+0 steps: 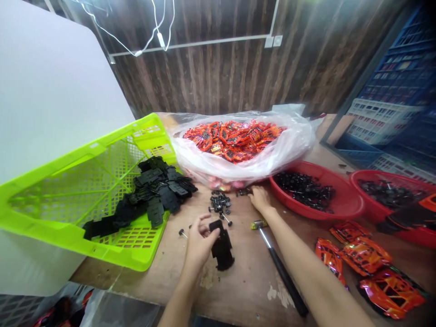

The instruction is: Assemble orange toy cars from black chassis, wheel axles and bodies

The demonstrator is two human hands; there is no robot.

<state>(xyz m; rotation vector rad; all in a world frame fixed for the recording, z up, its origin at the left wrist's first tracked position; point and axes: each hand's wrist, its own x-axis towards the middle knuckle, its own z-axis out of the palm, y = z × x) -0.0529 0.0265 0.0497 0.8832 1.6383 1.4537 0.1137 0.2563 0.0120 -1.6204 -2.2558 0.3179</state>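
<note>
In the middle of the bench, my left hand (200, 240) grips a black plastic toy-car chassis (223, 250) between thumb and fingers, tilted above the wood. My right hand (260, 200) reaches farther out, its fingers curled at a wheel axle (242, 192) on the bench; the fingertips are partly hidden. Between the hands and the bag lies a small heap of black wheels on metal axles (220, 202). A single wheel axle (183, 233) lies left of my left hand. Beside my right forearm rests a hammer (281, 268) with a black handle and yellowish head.
At left, a tipped lime-green crate (136, 259) spills black chassis plates (160, 186). Behind is a clear plastic bag (296, 141) of orange car bodies (235, 138). Red basins (352, 204) of wheel axles stand at right, with several orange car bodies (366, 256) in front.
</note>
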